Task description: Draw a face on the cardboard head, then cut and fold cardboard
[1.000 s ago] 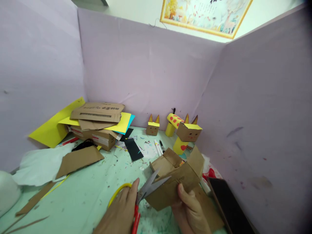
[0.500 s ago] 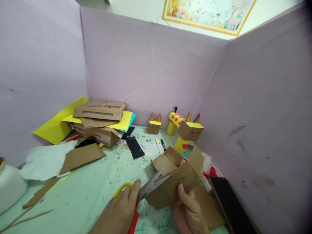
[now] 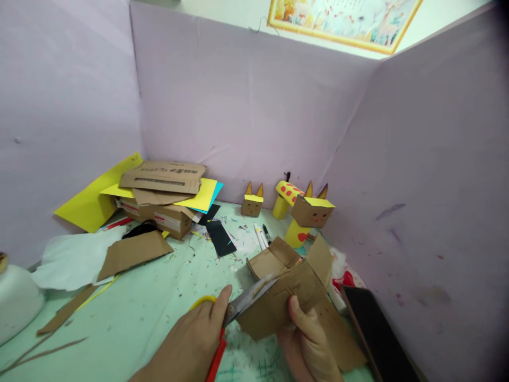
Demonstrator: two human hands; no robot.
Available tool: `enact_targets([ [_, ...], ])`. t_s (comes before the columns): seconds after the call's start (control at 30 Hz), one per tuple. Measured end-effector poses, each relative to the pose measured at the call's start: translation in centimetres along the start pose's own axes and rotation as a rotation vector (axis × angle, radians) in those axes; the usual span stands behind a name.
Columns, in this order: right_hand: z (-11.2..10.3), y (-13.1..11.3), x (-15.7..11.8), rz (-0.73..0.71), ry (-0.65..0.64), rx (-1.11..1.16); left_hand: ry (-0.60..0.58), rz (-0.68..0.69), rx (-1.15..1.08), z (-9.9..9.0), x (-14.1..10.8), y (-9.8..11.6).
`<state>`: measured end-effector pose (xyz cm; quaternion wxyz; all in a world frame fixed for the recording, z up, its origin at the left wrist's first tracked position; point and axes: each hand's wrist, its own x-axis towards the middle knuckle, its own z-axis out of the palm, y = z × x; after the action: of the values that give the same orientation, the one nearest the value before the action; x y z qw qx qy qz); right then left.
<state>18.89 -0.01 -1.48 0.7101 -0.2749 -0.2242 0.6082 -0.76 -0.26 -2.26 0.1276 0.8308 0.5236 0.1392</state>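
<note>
My left hand [image 3: 194,334], at the bottom centre, is closed round the scissors [image 3: 217,355], which have one yellow and one red handle. Their metal blades lie along the upper left edge of an unfolded brown cardboard box [image 3: 274,307] and look nearly closed on it. My right hand [image 3: 308,339] grips the box from below, its thumb pressed on the front face. The box's flaps stand open toward the back and right.
Behind the box stand a yellow spotted cardboard animal [image 3: 296,233] and a small cat-like head [image 3: 252,206]. Cardboard and coloured paper [image 3: 163,178] are stacked at the back left. A dark flat object [image 3: 377,334] lies right, a white jar [image 3: 16,307] left.
The scissor blades have come closer together on the cardboard edge. My left hand has shifted slightly left, and the camera view has moved a little.
</note>
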Motion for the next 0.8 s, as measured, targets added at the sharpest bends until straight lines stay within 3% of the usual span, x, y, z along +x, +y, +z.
enact_targets([
  [0.2, -0.2, 0.4, -0.3, -0.049, -0.039, 0.0, -0.062, -0.074, -0.005, -0.7, 0.9, 1.2],
  [0.37, -0.2, 0.4, -0.3, -0.04, -0.035, -0.021, -0.24, -0.059, 0.136, -2.5, 1.4, 1.8],
  [0.47, 0.0, 0.4, -0.2, -0.037, -0.025, -0.019, -0.225, -0.026, 0.207, -2.9, 1.2, 2.1],
  [0.63, 0.1, 0.4, -0.1, -0.034, -0.004, -0.023, -0.155, -0.012, 0.277, -1.9, 0.8, 2.2],
  [0.8, 0.0, 0.4, -0.2, -0.04, 0.0, -0.064, -0.173, 0.019, 0.268, -1.3, 0.8, 1.7],
])
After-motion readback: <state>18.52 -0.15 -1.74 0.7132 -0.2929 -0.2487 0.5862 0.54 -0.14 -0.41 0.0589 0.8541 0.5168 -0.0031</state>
